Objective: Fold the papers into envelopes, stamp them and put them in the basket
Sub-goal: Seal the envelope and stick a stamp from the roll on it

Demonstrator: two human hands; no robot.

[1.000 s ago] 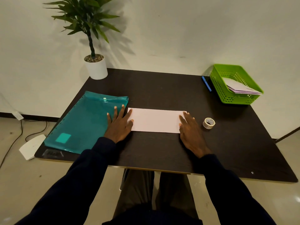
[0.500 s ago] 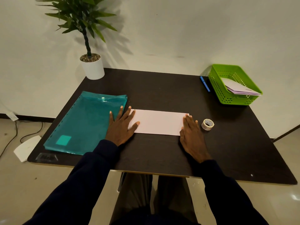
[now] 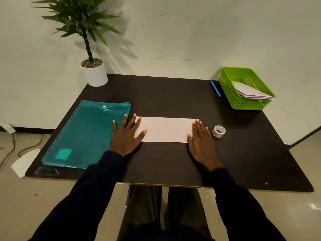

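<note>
A pale pink folded paper (image 3: 166, 129) lies flat in the middle of the dark table (image 3: 173, 94). My left hand (image 3: 126, 136) lies flat with spread fingers, its thumb and forefinger on the paper's left end and its outer fingers on the teal folder (image 3: 83, 134). My right hand (image 3: 202, 143) presses flat on the paper's right end. A small roll of stickers (image 3: 219, 131) stands just right of my right hand. The green basket (image 3: 231, 94) at the back right holds a few folded envelopes (image 3: 251, 93).
A blue pen (image 3: 215, 88) lies left of the basket. A potted plant in a white pot (image 3: 95, 73) stands at the table's back left corner. The wall runs close behind the table. A white object (image 3: 24, 162) and cables lie on the floor at left.
Both hands have stayed flat on the paper's ends, the left thumb sliding slightly further onto the paper. The camera view shifted a little.
</note>
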